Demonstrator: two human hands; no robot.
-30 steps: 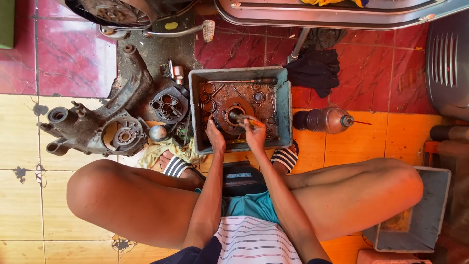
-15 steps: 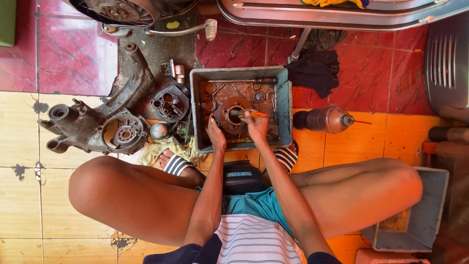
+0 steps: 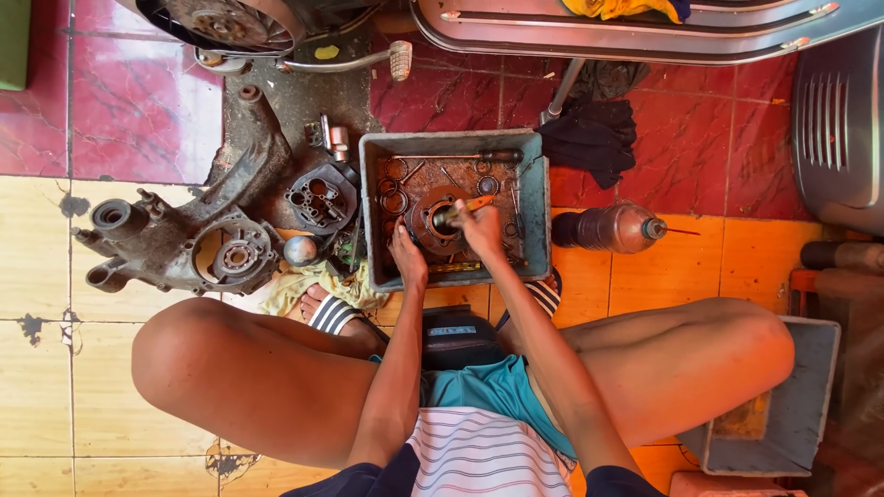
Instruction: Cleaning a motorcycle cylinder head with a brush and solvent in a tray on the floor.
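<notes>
Rusty small parts in the tray [image 3: 370, 212] are hard to make out; left hand [image 3: 406, 258] grips its round part [image 3: 433, 221], right hand [image 3: 481, 228] pinches a brush [image 3: 468, 208].

the left hand [image 3: 406, 254] steadies a round metal part [image 3: 433, 221] inside the grey tray [image 3: 534, 175], the right hand [image 3: 481, 225] holds an orange-handled tool [image 3: 470, 206] on it; an engine casing [image 3: 184, 244] lies beside.

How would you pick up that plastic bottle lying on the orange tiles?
Probably around the wide middle of the plastic bottle, coming down from above. It lies on its side on the floor, cap end pointing right, away from the grey tray, with bare tile around it, so a grip across its round body should fit.
</notes>
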